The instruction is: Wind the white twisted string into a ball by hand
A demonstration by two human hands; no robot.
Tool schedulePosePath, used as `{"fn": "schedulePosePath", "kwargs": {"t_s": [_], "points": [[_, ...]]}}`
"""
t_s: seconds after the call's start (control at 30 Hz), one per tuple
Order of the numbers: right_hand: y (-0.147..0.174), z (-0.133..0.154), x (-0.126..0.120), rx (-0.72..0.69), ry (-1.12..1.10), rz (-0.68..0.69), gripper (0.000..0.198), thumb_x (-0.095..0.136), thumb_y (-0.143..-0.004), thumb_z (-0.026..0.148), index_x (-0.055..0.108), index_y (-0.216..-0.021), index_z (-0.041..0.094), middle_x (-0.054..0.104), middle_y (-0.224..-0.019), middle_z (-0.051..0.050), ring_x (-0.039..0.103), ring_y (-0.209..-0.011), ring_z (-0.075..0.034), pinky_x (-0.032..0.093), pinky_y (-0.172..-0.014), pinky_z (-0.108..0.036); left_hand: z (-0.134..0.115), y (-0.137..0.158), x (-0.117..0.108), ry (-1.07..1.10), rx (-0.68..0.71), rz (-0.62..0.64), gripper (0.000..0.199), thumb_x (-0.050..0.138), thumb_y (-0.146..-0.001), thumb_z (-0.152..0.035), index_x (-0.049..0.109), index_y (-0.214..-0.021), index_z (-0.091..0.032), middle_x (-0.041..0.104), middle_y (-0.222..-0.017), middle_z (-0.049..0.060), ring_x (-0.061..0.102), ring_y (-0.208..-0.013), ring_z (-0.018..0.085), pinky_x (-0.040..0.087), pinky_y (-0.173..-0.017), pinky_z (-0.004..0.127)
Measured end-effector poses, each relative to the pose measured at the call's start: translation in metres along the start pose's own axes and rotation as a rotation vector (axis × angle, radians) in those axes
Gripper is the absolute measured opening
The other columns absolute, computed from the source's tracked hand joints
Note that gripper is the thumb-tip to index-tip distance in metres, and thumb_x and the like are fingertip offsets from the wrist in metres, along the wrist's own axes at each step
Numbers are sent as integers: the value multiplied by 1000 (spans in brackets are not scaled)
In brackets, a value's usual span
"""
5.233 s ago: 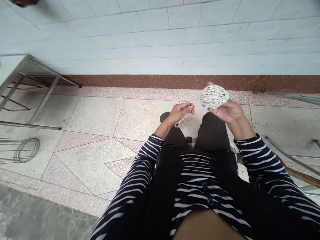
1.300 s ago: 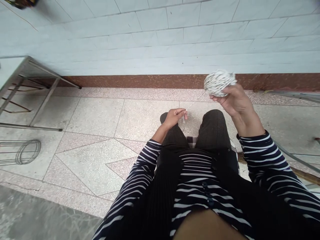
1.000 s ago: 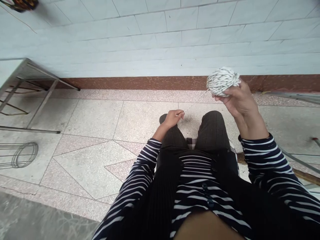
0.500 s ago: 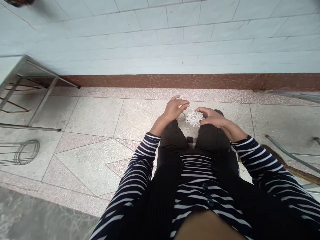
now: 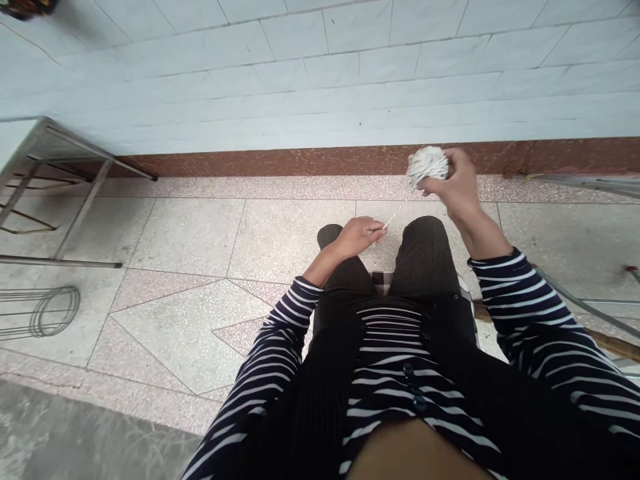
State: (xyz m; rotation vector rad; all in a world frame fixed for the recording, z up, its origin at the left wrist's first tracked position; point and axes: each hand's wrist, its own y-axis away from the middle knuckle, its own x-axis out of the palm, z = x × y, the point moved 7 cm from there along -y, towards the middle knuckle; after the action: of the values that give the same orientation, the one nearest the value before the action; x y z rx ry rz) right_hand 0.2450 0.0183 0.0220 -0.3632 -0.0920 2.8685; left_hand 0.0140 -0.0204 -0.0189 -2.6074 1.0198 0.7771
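A white ball of yarn [image 5: 427, 167] is held up in front of the wall's foot by my right hand [image 5: 461, 183], whose fingers wrap its right side. From the ball a thin white strand [image 5: 393, 219] slants down to my left hand [image 5: 361, 235]. The left thumb and fingers pinch that strand above my left knee. Both hands are apart, and the strand between them looks fairly straight. The palm side of my right hand is hidden behind the ball.
A metal-legged table [image 5: 95, 193] stands at the left by the tiled wall [image 5: 350, 87]. Below it a wire rack [image 5: 55, 311] rests on the floor. Metal legs [image 5: 590, 303] and a wooden stick [image 5: 613, 347] lie at my right. My knees [image 5: 425, 247] are under the hands.
My right hand has lifted the yarn ball up and away from my lap toward the wall. My left hand has dropped slightly, and the strand between them has grown longer.
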Motion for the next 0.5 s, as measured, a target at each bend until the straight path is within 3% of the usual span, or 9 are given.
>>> {"fn": "schedulePosePath", "kwargs": {"t_s": [0.07, 0.13, 0.23, 0.3, 0.4, 0.5], "points": [[8, -11, 13, -37, 264, -3, 59, 88, -54, 30, 60, -105, 24, 63, -115, -11, 60, -116, -38, 57, -97, -57, -14, -6, -16, -90, 81, -73, 39, 55, -108, -40, 73, -79, -21, 75, -82, 2, 69, -85, 18, 49, -116, 42], [26, -26, 34, 22, 319, 134, 55, 86, -53, 32, 59, -100, 25, 61, -104, -6, 61, -106, -33, 56, -94, -53, -22, -15, -31, -180, 130, -132, 33, 57, -109, -38, 77, -87, -22, 79, -86, 2, 71, -88, 19, 40, -128, 49], [63, -39, 61, 270, 2, 438, 49, 80, -55, 30, 60, -100, 27, 61, -91, -1, 61, -87, -25, 57, -75, -40, -17, -26, -43, -265, 155, -164, 24, 60, -107, -33, 81, -99, -23, 83, -98, 4, 75, -98, 22, 34, -133, 53], [83, -31, 66, 401, -245, 573, 52, 80, -54, 25, 63, -102, 27, 65, -91, 0, 62, -83, -23, 58, -68, -36, -8, -32, -46, -262, 144, -189, 23, 60, -108, -30, 81, -103, -22, 84, -104, 6, 76, -103, 22, 33, -134, 53], [88, -6, 57, 430, -455, 602, 65, 84, -50, 19, 65, -112, 28, 72, -106, -4, 69, -93, -28, 62, -70, -39, 9, -39, -44, -160, 90, -242, 24, 61, -108, -33, 82, -104, -21, 84, -109, 8, 76, -108, 23, 39, -129, 49], [70, 22, 43, 322, -497, 529, 78, 90, -55, 30, 65, -129, 33, 74, -123, -8, 71, -111, -37, 67, -78, -51, 21, -44, -31, 11, 9, -216, 32, 65, -105, -43, 81, -91, -19, 84, -100, 7, 75, -100, 23, 53, -107, 40]]}}
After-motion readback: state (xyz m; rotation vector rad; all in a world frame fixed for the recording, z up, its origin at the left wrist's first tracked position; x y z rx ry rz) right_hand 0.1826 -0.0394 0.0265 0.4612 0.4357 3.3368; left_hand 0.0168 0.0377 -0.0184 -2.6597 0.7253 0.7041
